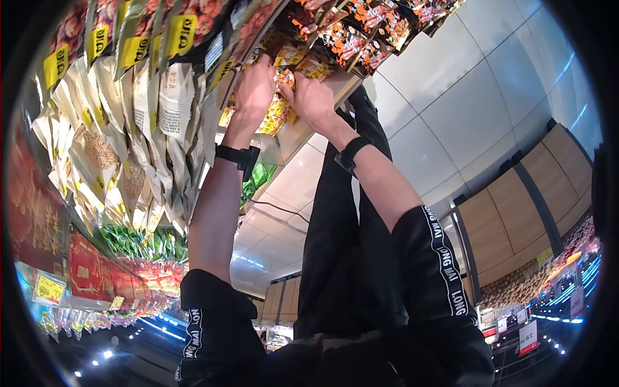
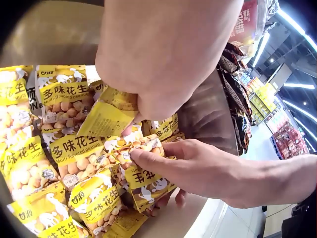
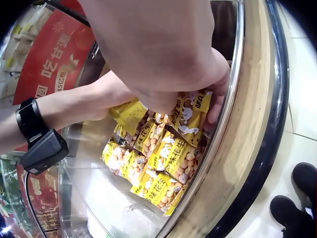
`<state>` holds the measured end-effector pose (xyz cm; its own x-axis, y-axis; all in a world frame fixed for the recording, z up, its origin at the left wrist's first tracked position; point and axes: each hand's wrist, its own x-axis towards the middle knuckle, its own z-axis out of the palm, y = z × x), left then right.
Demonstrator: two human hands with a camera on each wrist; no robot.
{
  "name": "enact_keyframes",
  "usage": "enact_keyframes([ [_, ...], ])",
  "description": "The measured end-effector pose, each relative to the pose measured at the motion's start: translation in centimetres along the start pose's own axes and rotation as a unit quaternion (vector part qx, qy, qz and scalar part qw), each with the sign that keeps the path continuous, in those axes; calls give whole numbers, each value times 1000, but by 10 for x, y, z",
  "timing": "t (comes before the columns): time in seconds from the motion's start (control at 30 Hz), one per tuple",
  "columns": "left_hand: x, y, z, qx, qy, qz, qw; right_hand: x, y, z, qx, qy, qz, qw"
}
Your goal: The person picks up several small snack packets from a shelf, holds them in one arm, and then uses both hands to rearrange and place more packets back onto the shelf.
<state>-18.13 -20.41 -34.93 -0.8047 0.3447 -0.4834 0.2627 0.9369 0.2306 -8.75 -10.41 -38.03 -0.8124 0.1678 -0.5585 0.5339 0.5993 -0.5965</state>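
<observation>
Yellow packets of multi-flavored peanuts [image 2: 74, 148] lie in rows in a clear-walled bin, also seen in the right wrist view as a cluster of packets [image 3: 168, 156]. The right hand [image 2: 193, 166] pinches one packet [image 2: 146, 181] between thumb and fingers, at the end of a row beside the bin wall. The left hand [image 2: 158, 74] grips another yellow packet [image 2: 110, 113], tilted above the rows; its fingertips are mostly hidden. In the head view the left hand [image 1: 255, 87] and right hand [image 1: 313, 100] are close together over the bin.
Dark and orange snack packets [image 1: 361, 32] fill the neighbouring section. White bags [image 1: 174, 103] hang in rows on the left of the head view. The bin's rim [image 3: 225, 119] runs close beside the right hand. Tiled floor [image 1: 445, 84] lies beyond the display.
</observation>
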Motion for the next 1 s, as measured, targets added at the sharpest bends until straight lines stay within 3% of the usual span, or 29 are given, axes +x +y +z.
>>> enact_keyframes([
  [0.27, 0, -4, 11, 77, 22, -41, 996, 3, 1, 0, 0, -23, 9, 1000],
  [0.47, -18, -10, 2, -40, 73, -42, 996, 3, 2, -2, -5, -30, 4, 1000],
  [0.53, -32, -17, 3, -29, 245, 10, 969, 2, 2, -4, -2, -34, 0, 999],
  [0.67, -40, -18, -12, -45, 168, -61, 983, -2, 4, -4, 7, -24, -9, 1000],
  [0.8, -33, -18, -14, 32, 178, 1, 983, -2, 4, -4, 13, -16, -17, 1000],
  [1.0, -33, -19, -17, 41, 166, 31, 985, -2, 4, -7, 3, -35, -21, 999],
])
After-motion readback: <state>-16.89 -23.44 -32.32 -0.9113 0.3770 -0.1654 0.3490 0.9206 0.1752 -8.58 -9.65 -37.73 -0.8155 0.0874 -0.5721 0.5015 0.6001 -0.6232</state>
